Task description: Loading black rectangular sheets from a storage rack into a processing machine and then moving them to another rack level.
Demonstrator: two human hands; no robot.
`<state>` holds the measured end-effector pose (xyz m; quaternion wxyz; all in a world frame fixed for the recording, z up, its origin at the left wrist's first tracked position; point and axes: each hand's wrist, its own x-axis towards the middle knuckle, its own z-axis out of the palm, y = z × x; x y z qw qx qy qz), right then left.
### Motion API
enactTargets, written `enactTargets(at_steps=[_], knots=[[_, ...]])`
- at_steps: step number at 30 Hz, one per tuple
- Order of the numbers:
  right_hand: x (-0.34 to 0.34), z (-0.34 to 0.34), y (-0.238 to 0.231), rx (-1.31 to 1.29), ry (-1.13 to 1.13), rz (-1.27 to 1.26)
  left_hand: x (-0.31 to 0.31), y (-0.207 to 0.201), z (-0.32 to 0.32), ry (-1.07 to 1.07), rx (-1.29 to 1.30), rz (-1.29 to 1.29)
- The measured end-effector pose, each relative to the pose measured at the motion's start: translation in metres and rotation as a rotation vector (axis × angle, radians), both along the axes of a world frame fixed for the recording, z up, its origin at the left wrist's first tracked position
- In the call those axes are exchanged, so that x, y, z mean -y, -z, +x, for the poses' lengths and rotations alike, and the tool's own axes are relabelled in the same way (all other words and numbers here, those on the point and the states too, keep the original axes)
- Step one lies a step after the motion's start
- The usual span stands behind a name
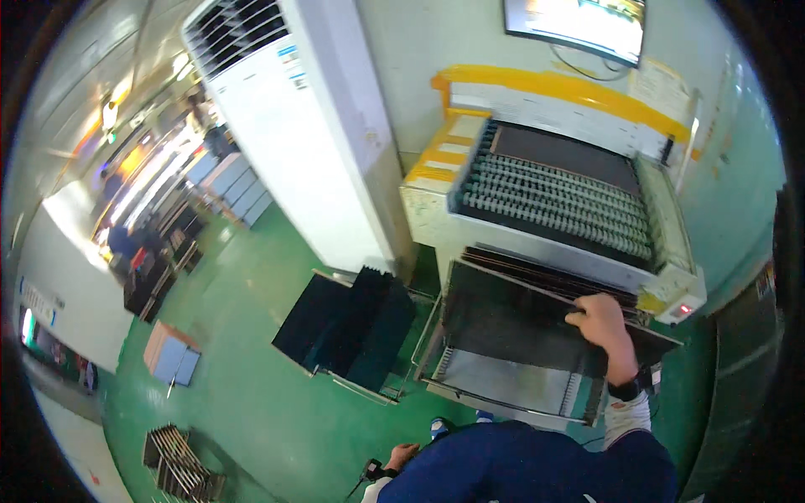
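Observation:
My right hand [600,322] is closed on the upper right edge of a thin dark panel [511,314]. This panel leans in a metal rack [503,411] with slotted sides, directly in front of me. Behind it, several more dark panels [545,272] stand close together under the front of a roller machine. My left hand [402,455] hangs low by my left side, away from the rack; its fingers are too small and partly hidden to read. A dark band is on each wrist.
The roller conveyor machine [553,197] carries a dark flat panel [566,155] at its back. Left of my rack stands another rack with black boards [344,327]. A tall white air conditioner [293,126], stacked boxes [172,354] and a slatted rack [178,461] stand farther left.

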<state>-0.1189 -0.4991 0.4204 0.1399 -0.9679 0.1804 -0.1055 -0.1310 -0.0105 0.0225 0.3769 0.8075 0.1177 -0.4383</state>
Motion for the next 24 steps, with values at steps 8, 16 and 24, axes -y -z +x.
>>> enactTargets(at_steps=[8, 16, 24], knots=[[0.070, -0.057, -0.017, 0.486, 0.315, 0.923, 0.014, 0.055, 0.033, 0.001, 0.046, -0.104], [0.077, -0.041, 0.021, 1.100, 0.091, 1.836, 0.034, 0.050, 0.054, 0.097, 0.093, -0.174], [0.120, -0.020, 0.100, 1.024, 0.315, 2.058, 0.074, -0.005, 0.056, 0.118, 0.050, -0.076]])
